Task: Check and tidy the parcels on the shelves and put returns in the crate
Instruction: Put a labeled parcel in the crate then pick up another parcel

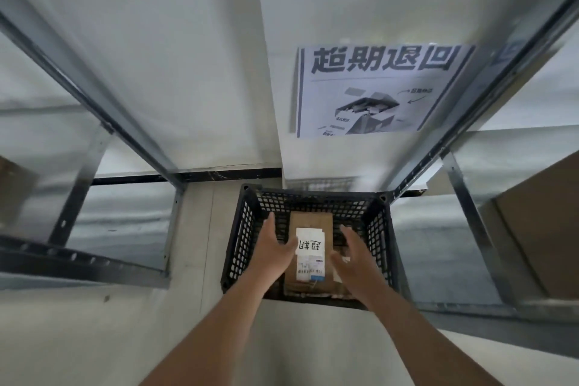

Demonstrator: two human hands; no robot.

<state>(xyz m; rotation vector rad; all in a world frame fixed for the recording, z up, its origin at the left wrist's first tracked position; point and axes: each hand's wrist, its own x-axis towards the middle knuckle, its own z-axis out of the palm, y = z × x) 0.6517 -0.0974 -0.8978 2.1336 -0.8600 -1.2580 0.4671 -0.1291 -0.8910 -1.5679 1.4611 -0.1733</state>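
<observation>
Two hands over a parcel in a crate.
Left hand [275, 247] and right hand [354, 255], fingers straight, flank a labelled cardboard parcel [310, 229] inside the black crate [241, 229], gripping nothing.

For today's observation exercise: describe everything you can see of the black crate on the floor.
The black crate looks like plastic, with lattice walls and solid corner posts, open at the top. It stands upright on the pale floor against the wall, between two metal shelf units and below a printed sign. Inside lies a brown cardboard parcel bearing white labels. The left hand and right hand reach into it on either side of the parcel, fingers extended.
</observation>
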